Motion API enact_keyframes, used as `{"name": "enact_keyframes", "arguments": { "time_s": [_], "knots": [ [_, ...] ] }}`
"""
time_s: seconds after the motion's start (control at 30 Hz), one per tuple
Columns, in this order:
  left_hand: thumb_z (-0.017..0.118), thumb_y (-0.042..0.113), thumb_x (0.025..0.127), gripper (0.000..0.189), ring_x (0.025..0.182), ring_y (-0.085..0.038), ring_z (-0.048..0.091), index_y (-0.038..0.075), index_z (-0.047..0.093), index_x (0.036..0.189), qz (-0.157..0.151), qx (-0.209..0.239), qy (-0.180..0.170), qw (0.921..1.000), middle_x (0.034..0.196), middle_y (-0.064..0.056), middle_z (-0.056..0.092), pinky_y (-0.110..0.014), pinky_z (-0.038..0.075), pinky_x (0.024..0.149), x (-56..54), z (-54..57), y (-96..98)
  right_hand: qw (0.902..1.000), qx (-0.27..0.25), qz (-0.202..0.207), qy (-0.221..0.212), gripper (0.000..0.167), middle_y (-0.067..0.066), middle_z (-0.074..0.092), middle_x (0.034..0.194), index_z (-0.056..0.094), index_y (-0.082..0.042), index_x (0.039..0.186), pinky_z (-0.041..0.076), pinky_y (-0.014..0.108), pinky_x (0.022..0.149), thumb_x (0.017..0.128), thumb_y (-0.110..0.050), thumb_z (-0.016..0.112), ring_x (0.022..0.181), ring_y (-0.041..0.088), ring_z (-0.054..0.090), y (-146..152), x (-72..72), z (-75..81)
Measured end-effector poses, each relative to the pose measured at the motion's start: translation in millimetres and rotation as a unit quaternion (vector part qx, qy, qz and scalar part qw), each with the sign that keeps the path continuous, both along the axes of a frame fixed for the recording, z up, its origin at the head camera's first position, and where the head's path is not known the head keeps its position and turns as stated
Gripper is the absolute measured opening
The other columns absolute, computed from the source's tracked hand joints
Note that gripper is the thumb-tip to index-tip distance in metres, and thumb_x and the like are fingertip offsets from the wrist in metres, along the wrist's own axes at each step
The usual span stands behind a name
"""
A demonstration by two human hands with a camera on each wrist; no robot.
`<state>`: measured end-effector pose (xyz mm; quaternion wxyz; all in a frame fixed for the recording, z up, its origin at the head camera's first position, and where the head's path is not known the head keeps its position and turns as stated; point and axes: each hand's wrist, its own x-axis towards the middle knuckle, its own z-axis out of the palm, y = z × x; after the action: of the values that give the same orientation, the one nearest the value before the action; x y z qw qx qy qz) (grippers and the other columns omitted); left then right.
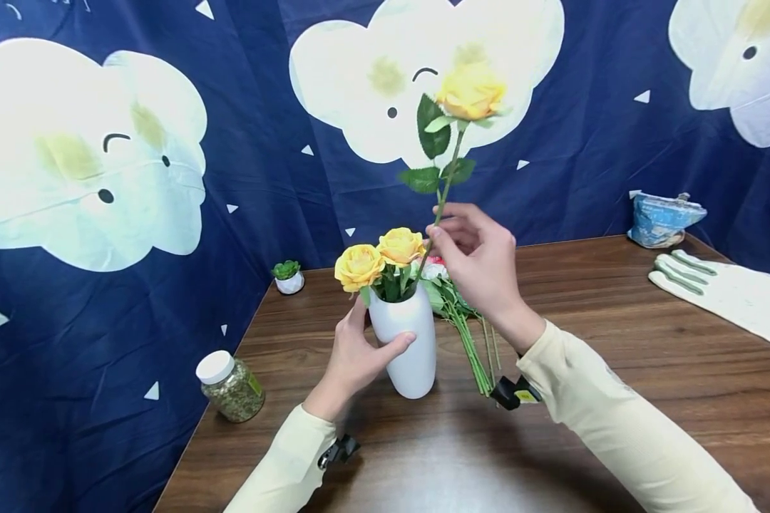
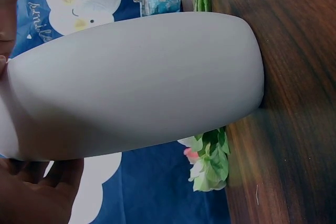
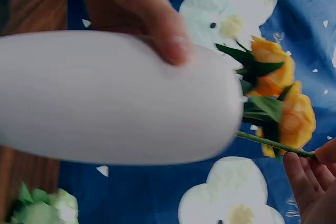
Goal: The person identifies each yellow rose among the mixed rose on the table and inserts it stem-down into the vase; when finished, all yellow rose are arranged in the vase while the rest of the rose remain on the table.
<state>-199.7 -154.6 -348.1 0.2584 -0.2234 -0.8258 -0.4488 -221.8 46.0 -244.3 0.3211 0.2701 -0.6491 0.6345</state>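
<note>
My left hand (image 1: pixel 359 353) grips the white vase (image 1: pixel 412 356) around its upper body, thumb across the front. Two yellow roses (image 1: pixel 380 260) stand in the vase, their blooms just above its mouth. Between thumb and fingers my right hand (image 1: pixel 481 256) pinches the stem of another yellow rose (image 1: pixel 471 92). That rose rises high above the vase, and its stem (image 3: pixel 275 144) slants down to the vase mouth, where the lower end is hidden. In the left wrist view the vase (image 2: pixel 142 82) fills the middle, with the left hand (image 2: pixel 39 187) curled at its side.
Behind the vase lies a bunch of green stems (image 1: pixel 471 342) with pale and pink blooms. At the left stand a jar with a white lid (image 1: pixel 231 385) and a small potted succulent (image 1: pixel 289 278). Farther right are a blue pouch (image 1: pixel 661 219) and white gloves (image 1: pixel 731 292).
</note>
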Motion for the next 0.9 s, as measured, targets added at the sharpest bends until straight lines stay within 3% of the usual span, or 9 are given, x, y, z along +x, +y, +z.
{"name": "enact_keyframes", "arguments": {
  "time_s": [0.23, 0.33, 0.53, 0.73, 0.9],
  "knots": [
    [0.087, 0.020, 0.080, 0.071, 0.107, -0.026, 0.070, 0.007, 0.053, 0.141, -0.001, 0.000, -0.001, 1.0000, 0.128, -0.015, 0.069, -0.045, 0.060, 0.085, 0.5, -0.3, 0.6, 0.9911, -0.032, 0.045, -0.121, 0.019, 0.028, 0.072, 0.093, 0.064, 0.012, 0.114, 0.062, 0.029, 0.069, 0.094, 0.011, 0.063, 0.069, 0.002, 0.070, -8, -8.9, -22.7],
    [0.087, 0.020, 0.080, 0.072, 0.108, -0.026, 0.070, 0.007, 0.052, 0.142, -0.003, 0.002, -0.003, 1.0000, 0.128, -0.014, 0.068, -0.046, 0.059, 0.085, 0.6, 0.6, 1.3, 0.9861, -0.025, 0.057, -0.154, 0.020, 0.027, 0.073, 0.094, 0.063, 0.012, 0.115, 0.061, 0.027, 0.069, 0.095, 0.011, 0.061, 0.069, 0.002, 0.069, -10, -11.1, -28.8],
    [0.087, 0.021, 0.080, 0.074, 0.108, -0.026, 0.070, 0.007, 0.052, 0.143, -0.001, -0.002, -0.001, 1.0000, 0.130, -0.014, 0.068, -0.044, 0.060, 0.085, 0.2, 2.9, 1.8, 0.9897, 0.013, 0.034, -0.138, 0.018, 0.024, 0.076, 0.093, 0.068, 0.009, 0.107, 0.056, 0.018, 0.072, 0.090, 0.008, 0.066, 0.074, 0.002, 0.069, -13, -10.2, -34.1],
    [0.087, 0.020, 0.080, 0.075, 0.109, -0.027, 0.070, 0.006, 0.051, 0.144, 0.004, -0.005, -0.001, 1.0000, 0.131, -0.015, 0.067, -0.047, 0.059, 0.085, 0.4, 2.8, 0.5, 0.9891, 0.050, 0.040, -0.132, 0.017, 0.020, 0.077, 0.089, 0.073, 0.008, 0.101, 0.053, 0.018, 0.081, 0.086, 0.005, 0.067, 0.100, 0.016, 0.070, -18, -7.1, -40.5],
    [0.087, 0.021, 0.080, 0.077, 0.108, -0.027, 0.070, 0.007, 0.049, 0.146, 0.006, -0.006, -0.005, 1.0000, 0.131, -0.015, 0.067, -0.047, 0.059, 0.085, 1.5, 2.6, -0.2, 0.9900, 0.057, 0.032, -0.125, 0.012, 0.019, 0.078, 0.090, 0.075, 0.007, 0.097, 0.052, 0.019, 0.079, 0.088, 0.004, 0.067, 0.092, 0.013, 0.071, -19, -5.8, -42.9]
  ]
}}
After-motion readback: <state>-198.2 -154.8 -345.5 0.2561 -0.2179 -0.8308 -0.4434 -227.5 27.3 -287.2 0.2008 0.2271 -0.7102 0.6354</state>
